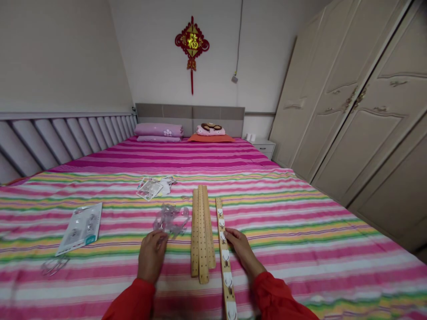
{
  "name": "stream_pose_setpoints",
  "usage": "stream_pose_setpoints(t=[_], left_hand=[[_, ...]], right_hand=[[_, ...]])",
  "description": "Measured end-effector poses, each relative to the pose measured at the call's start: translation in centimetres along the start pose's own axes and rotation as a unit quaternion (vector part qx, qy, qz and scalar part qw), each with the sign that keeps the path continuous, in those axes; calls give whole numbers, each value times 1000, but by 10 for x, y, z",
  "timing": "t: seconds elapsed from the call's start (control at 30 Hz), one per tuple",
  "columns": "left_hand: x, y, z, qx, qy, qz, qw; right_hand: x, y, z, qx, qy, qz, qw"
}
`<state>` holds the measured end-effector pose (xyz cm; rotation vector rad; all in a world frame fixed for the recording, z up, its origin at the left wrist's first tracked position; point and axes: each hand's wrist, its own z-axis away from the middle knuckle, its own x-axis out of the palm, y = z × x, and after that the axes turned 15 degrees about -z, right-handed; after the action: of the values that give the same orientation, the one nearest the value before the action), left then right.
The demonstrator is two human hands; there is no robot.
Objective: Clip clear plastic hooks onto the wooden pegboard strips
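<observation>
On the striped bedspread (300,271), right hand (242,250) with fingers together on the edge of the white-hooked wooden rail (227,273), left hand (151,256) curled, seemingly touching a tangle of clear plastic (170,220), and one careless sweep risking a knock to the perforated wooden slats (202,235) between them.

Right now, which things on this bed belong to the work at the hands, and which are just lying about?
At the hands:
right hand on the white-hooked wooden strip
left hand by the clump of clear plastic
perforated wooden slats between them

Lying about:
printed card packet
loose printed cards
striped bedspread
</observation>
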<state>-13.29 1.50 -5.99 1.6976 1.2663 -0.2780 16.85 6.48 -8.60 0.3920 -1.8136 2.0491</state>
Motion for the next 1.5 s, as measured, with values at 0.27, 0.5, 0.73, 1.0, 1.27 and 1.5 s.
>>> stream_pose_setpoints(t=[0.27, 0.5, 0.73, 1.0, 1.27, 1.5], left_hand=[[-32, 2, -14, -322, -21, 286, 902], [-46, 24, -18, -431, -28, 423, 796], [-50, 60, -13, -440, -89, 488, 748], [-42, 118, -1, -408, -178, 493, 748], [-30, 151, 9, -352, -258, 499, 749], [-19, 158, 14, -256, -292, 418, 821]], right_hand=[[-1, 0, -1, -6, 14, -5, 1000], [0, -2, 0, -3, 16, -13, 1000], [2, -15, 1, -6, 30, -27, 999], [50, -53, 41, -171, -56, 99, 979], [73, -68, 66, -82, -101, -24, 991], [64, -65, 65, -103, -69, -25, 992]])
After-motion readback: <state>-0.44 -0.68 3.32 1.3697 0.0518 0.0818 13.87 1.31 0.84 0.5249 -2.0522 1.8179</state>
